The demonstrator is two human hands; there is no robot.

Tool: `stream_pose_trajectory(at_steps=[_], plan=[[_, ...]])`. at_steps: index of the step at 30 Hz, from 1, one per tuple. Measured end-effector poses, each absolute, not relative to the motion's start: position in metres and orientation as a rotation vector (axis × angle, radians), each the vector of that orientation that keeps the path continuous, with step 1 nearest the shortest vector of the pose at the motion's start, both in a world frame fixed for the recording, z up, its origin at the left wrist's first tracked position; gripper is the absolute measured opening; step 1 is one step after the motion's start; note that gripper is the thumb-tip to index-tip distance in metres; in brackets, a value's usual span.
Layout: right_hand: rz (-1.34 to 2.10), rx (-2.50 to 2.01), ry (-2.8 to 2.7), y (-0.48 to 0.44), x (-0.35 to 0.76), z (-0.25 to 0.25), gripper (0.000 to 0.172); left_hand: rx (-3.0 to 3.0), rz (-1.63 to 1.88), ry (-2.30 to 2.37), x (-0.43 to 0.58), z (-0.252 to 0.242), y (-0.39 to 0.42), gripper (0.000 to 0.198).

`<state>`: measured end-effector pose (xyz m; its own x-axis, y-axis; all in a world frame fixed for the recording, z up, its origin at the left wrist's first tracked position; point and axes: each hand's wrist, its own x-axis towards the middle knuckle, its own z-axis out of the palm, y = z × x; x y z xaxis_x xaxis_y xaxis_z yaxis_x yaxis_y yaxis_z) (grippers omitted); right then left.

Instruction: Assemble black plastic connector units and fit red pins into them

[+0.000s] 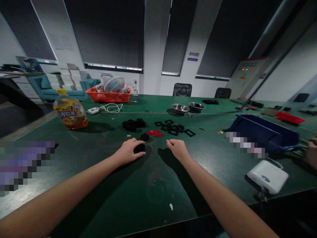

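Note:
My left hand grips a small black block-like part between thumb and fingers, low over the green table. To its right my right hand is closed, its fingers curled together; anything inside them is hidden. Just beyond the hands lies a little heap of red plastic pieces, with one black part at its left. A pile of black blocks sits behind my left hand. Several flat black rectangular frames are scattered behind my right hand.
At left stand a large drink bottle and an orange basket holding a fan. Metal bowls sit farther back. On the right are a blue bin, a white device and part of another person's hand.

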<state>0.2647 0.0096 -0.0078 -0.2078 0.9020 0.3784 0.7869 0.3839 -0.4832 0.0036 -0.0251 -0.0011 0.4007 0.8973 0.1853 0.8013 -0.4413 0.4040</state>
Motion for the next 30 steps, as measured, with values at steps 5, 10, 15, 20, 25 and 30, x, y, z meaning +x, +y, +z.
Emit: stream_pose_trajectory(at_steps=[5, 10, 15, 20, 25, 30], plan=[[0.256, -1.479, -1.991, 0.014, 0.265, -0.010, 0.042, 2.392, 0.565, 1.525, 0.008, 0.000, -0.026, 0.042], [0.305, -1.536, -1.901, 0.018, 0.270, -0.009, 0.044, 2.396, 0.546, 1.481, 0.012, 0.001, -0.029, 0.038], [0.292, -1.612, -1.787, 0.021, 0.282, -0.006, 0.035, 2.407, 0.601, 1.406, 0.014, 0.001, -0.032, 0.042], [0.245, -1.669, -1.807, 0.028, 0.291, -0.008, 0.040, 2.374, 0.647, 1.385, 0.012, -0.001, -0.032, 0.043], [0.265, -1.659, -1.959, 0.034, 0.294, -0.014, 0.056, 2.386, 0.664, 1.334, 0.010, -0.003, -0.032, 0.038], [0.273, -1.655, -2.048, 0.039, 0.297, -0.018, 0.055, 2.404, 0.646, 1.277, 0.011, -0.002, -0.033, 0.040]])
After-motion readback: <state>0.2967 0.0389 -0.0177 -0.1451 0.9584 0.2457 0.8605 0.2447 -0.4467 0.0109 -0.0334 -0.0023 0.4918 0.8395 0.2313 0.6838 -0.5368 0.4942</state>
